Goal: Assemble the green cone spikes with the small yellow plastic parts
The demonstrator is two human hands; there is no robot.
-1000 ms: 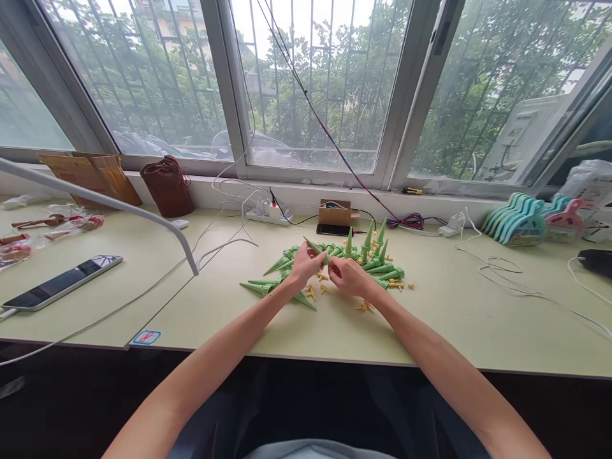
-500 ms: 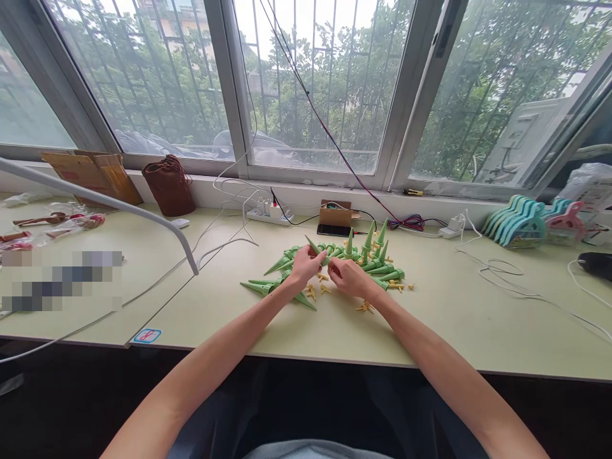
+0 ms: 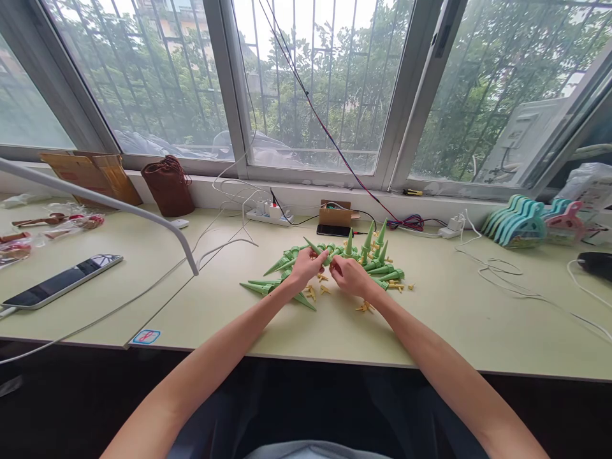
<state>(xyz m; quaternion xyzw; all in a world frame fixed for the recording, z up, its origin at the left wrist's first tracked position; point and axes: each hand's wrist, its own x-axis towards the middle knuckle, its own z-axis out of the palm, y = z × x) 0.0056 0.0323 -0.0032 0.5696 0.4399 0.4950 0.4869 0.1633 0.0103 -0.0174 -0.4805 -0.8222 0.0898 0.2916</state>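
Note:
My left hand (image 3: pixel 305 266) is closed around a green plastic plant-watering spike (image 3: pixel 312 245), its tip pointing up and to the left. Right beside the spike's wide end, the fingers of my right hand (image 3: pixel 350 275) are pinched together; what sits between them is hidden. More green spikes lie on both sides, such as one on the left (image 3: pixel 258 288), and several stand upright, like this spike (image 3: pixel 368 245). Small yellow valve pieces (image 3: pixel 311 292) are scattered below my hands, with another yellow cluster (image 3: pixel 365 307) under my right wrist.
On the pale table (image 3: pixel 478 306), a phone (image 3: pixel 333 230) lies before a small cardboard box (image 3: pixel 336 215). A power strip (image 3: pixel 270 217) and cables run along the back. A tablet-like device (image 3: pixel 62 280) and grey lamp arm (image 3: pixel 162 220) are left; turquoise hangers (image 3: pixel 516 222) stand right.
Both hands stay almost in place, with only slight finger movement at the spike's wide end. The held spike has shifted very little.

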